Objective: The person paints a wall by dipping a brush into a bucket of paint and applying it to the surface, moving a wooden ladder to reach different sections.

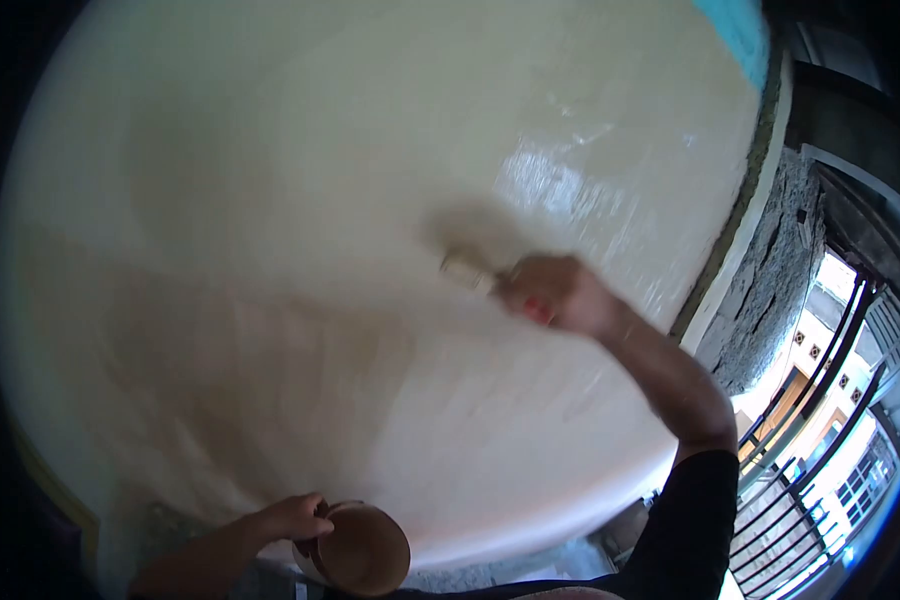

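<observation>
My right hand (558, 292) is closed round the handle of a paintbrush (468, 270), and a bit of red shows at the grip. The bristle end lies close over the cream wall (300, 150), slightly smeared by motion. Wet, shiny streaks (550, 190) cover the wall above and right of that hand. Down at the lower edge, my left hand (298, 518) grips a round brownish paint pot (368, 550) by its rim, fingers over the edge. The pot's open mouth faces me, and its inside looks brownish.
A turquoise patch (740, 40) marks the wall's upper right corner. Along the right side runs a wall edge (735, 235), with rough grey concrete (770, 270) beyond it. Dark metal railings (785, 500) stand at the lower right, before a bright building.
</observation>
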`<state>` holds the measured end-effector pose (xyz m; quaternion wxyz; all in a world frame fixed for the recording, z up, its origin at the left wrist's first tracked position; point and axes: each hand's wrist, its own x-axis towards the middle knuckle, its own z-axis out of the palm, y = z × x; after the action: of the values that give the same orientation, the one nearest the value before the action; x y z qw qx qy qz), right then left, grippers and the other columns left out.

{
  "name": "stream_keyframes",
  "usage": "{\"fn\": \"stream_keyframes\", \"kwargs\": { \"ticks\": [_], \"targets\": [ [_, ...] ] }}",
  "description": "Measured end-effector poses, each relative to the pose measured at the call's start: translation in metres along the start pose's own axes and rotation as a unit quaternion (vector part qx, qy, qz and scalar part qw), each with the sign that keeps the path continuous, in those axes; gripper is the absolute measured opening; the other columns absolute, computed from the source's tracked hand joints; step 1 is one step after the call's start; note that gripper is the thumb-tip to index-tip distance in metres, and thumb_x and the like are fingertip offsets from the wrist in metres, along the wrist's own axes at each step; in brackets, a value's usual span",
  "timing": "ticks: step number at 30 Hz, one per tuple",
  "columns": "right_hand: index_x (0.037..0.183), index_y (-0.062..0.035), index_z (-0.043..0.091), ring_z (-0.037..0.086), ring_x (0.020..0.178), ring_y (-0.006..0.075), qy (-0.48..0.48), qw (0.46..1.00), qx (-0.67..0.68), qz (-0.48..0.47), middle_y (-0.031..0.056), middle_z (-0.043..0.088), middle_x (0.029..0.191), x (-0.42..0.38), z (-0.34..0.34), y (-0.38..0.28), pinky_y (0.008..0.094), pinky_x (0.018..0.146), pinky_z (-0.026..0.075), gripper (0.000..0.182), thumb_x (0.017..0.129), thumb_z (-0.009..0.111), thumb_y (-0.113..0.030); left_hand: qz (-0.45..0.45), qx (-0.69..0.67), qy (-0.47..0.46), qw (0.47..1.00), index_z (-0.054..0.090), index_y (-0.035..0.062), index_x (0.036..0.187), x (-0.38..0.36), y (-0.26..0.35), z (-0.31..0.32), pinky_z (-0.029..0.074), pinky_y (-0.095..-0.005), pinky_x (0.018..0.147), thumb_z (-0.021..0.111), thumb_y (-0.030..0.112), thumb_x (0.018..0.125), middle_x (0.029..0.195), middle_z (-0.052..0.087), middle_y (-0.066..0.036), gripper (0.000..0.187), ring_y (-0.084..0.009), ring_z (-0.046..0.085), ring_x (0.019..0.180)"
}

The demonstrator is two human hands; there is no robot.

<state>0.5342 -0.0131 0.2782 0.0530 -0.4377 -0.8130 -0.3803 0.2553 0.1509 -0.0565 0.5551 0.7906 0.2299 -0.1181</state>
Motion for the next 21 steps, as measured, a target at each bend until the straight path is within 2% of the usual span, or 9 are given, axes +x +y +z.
{"fn": "stream_keyframes", "kwargs": {
  "ticks": [2,4,5,8,11,14,18,19,21],
  "targets": [
    [0.088,-0.0101,0.064,0.062,0.073,0.0245,0.063,0.995,-0.061,-0.042,0.007,0.063,0.083,0.014,-0.047,0.053,0.0331,0.062,0.052,0.018,0.071,0.069,-0.005,-0.014,-0.014,0.013,1.0,0.048,-0.0023,0.105,-0.002,0.001,-0.002,0.056,-0.0332,0.053,0.059,0.019,0.079,0.082,0.063,-0.015,0.036,-0.0218,0.066,0.062],
    [0.092,-0.0062,0.065,0.061,0.068,0.0238,0.142,0.974,-0.177,0.016,0.009,0.062,0.08,0.045,-0.103,0.091,0.0322,0.06,0.049,0.018,0.075,0.068,-0.007,-0.03,-0.001,-0.015,0.999,0.049,-0.001,0.105,0.007,-0.007,0.0,0.057,-0.0326,0.056,0.06,0.02,0.078,0.083,0.063,-0.014,0.036,-0.0208,0.066,0.064],
    [0.092,-0.0064,0.066,0.06,0.064,0.0217,0.199,0.95,-0.206,0.122,0.01,0.063,0.078,0.061,-0.124,0.096,0.0314,0.058,0.05,0.013,0.079,0.068,-0.011,-0.028,-0.002,-0.007,1.0,0.049,-0.001,0.105,0.008,-0.009,0.001,0.057,-0.0326,0.056,0.06,0.02,0.078,0.083,0.063,-0.014,0.036,-0.0208,0.066,0.064],
    [0.092,-0.0066,0.067,0.064,0.067,0.0243,0.302,0.896,-0.32,0.059,0.012,0.065,0.083,0.098,-0.184,0.144,0.031,0.061,0.052,0.018,0.083,0.068,-0.022,-0.01,0.043,0.018,0.999,0.049,-0.0001,0.105,0.01,-0.011,0.0,0.057,-0.0322,0.058,0.06,0.021,0.077,0.083,0.063,-0.013,0.036,-0.02,0.066,0.065],
    [0.092,-0.0061,0.066,0.065,0.071,0.0273,0.324,0.881,-0.339,0.064,0.0127,0.065,0.087,0.123,-0.206,0.152,0.0326,0.063,0.052,0.017,0.084,0.065,-0.021,0.009,0.097,0.033,0.995,0.05,0.0002,0.104,0.01,-0.015,0.0,0.057,-0.0318,0.058,0.06,0.021,0.076,0.083,0.063,-0.013,0.037,-0.0198,0.066,0.066],
    [0.095,-0.0066,0.066,0.06,0.063,0.021,0.266,0.911,-0.311,0.037,0.0109,0.065,0.081,0.119,-0.181,0.156,0.0294,0.06,0.05,0.015,0.085,0.066,-0.017,0.008,0.081,0.031,0.996,0.05,0.0001,0.103,0.01,-0.02,-0.001,0.057,-0.0313,0.057,0.061,0.02,0.075,0.083,0.063,-0.013,0.036,-0.0196,0.066,0.065],
    [0.085,0.001,0.064,0.056,0.057,0.0232,0.102,0.974,-0.203,-0.013,0.0127,0.058,0.069,0.095,-0.129,0.08,0.0318,0.056,0.047,0.012,0.078,0.069,-0.007,0.028,0.074,0.03,0.996,0.05,-0.0012,0.102,0.005,-0.015,0.002,0.056,-0.0309,0.055,0.06,0.02,0.075,0.081,0.063,-0.013,0.036,-0.02,0.066,0.063],
    [0.083,0.0035,0.064,0.057,0.057,0.0228,0.089,0.984,-0.157,-0.01,0.013,0.059,0.067,0.088,-0.121,0.066,0.0316,0.057,0.047,0.012,0.076,0.069,-0.005,0.03,0.081,0.025,0.996,0.05,-0.0016,0.102,0.004,-0.012,0.001,0.056,-0.0309,0.055,0.06,0.02,0.075,0.08,0.063,-0.013,0.036,-0.0202,0.066,0.063],
    [0.085,-0.0013,0.067,0.06,0.058,0.0185,0.065,0.994,-0.074,0.047,0.0085,0.062,0.068,0.077,-0.122,0.05,0.0289,0.054,0.049,0.011,0.081,0.066,-0.011,0.032,0.086,0.027,0.995,0.049,-0.0017,0.102,0.008,-0.015,0.001,0.056,-0.0308,0.054,0.06,0.02,0.075,0.08,0.063,-0.013,0.036,-0.0201,0.066,0.062]
  ]
}}
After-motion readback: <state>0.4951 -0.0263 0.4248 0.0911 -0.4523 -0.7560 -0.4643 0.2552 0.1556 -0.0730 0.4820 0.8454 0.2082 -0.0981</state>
